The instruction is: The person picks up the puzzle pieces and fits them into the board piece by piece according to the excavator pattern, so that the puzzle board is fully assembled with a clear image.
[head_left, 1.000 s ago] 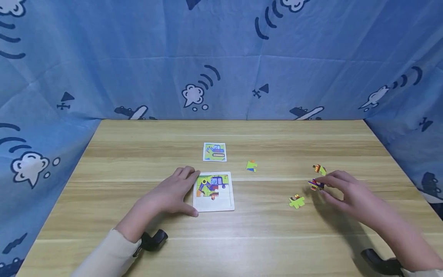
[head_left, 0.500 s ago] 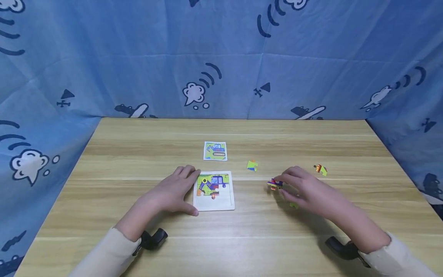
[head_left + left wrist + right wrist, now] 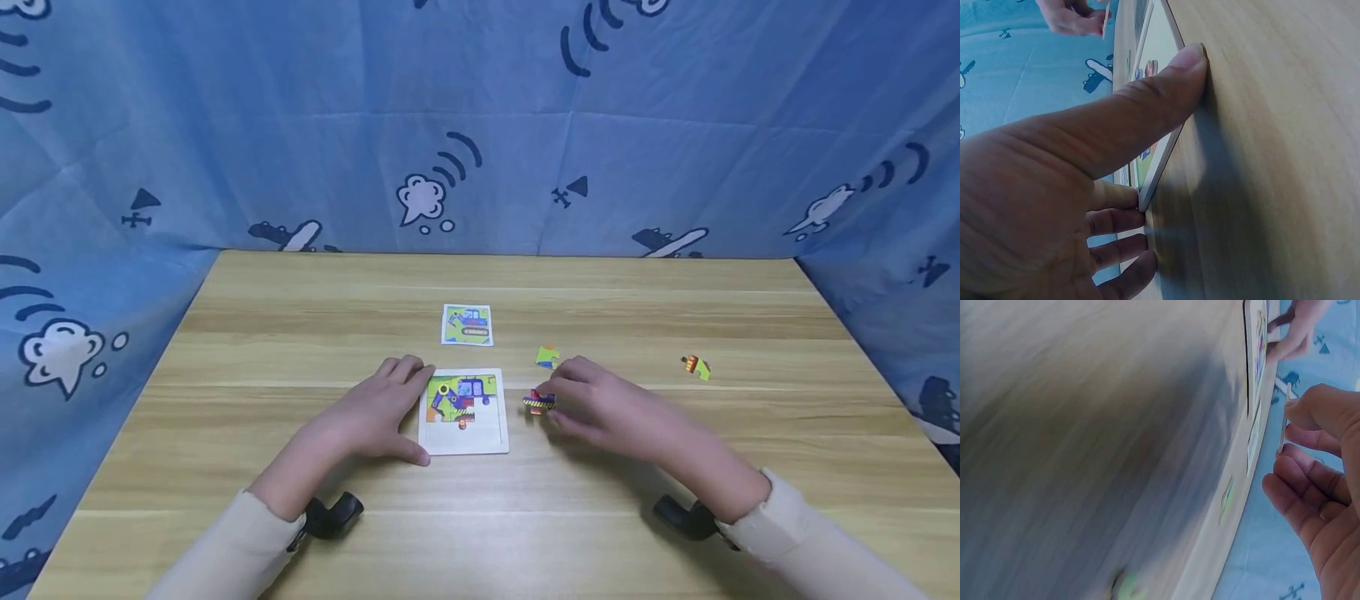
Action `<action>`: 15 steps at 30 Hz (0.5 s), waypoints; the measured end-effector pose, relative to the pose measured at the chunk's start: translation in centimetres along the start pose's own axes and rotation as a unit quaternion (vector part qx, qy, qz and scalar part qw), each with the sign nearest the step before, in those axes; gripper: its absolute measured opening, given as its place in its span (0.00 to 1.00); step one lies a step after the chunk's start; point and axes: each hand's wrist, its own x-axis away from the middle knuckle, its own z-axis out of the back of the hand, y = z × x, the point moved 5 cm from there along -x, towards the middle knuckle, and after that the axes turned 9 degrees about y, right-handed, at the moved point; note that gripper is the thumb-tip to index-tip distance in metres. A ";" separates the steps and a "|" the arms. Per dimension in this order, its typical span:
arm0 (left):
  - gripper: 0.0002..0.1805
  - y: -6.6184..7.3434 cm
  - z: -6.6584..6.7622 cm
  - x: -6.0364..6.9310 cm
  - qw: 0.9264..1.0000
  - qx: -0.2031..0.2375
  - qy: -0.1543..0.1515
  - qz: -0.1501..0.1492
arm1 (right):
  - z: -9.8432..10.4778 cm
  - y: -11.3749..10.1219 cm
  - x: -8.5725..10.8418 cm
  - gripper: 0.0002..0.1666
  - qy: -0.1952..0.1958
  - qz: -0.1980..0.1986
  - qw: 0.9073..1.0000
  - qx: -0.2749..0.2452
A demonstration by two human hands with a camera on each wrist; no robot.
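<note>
A square puzzle board (image 3: 480, 437) with a partly filled excavator picture lies on the table. My left hand (image 3: 371, 417) rests at its left side, thumb (image 3: 1188, 59) along the near edge and fingers by the far-left corner. Just right of the board, my right hand (image 3: 607, 412) pinches a puzzle piece (image 3: 537, 402), red and dark blue with a yellow-black striped band. In the right wrist view this piece (image 3: 1284, 422) is seen edge-on between thumb and fingers, raised off the table. The board's lower right area shows bare white.
Behind the board lies a small picture card (image 3: 467, 325) of an excavator. A green puzzle piece (image 3: 547, 357) sits just beyond my right hand. Another piece (image 3: 697, 367), red, yellow and green, lies farther right. A blurred piece (image 3: 1125, 586) shows low in the right wrist view.
My right hand has carried the striped puzzle piece leftward from the table's right side to beside the board. The left hand has stayed at the board's left side.
</note>
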 end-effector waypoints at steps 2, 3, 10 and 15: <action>0.65 -0.1 0.0 -0.1 1.000 0.001 -0.001 0.001 | -0.3 -0.4 -0.6 0.17 -0.007 0.007 1.000 -0.004; 0.65 -0.1 0.0 -0.1 1.000 0.001 -0.001 0.001 | -0.5 -0.6 -0.9 0.17 -0.009 0.013 1.000 -0.005; 0.65 -0.2 -0.1 -0.1 1.000 0.003 0.001 0.000 | -1.6 -1.5 -2.5 0.20 -0.033 0.028 0.999 -0.005; 0.65 -0.1 0.1 0.0 1.000 0.002 0.003 0.001 | -2.3 -2.1 -3.5 0.19 -0.049 0.036 0.998 -0.007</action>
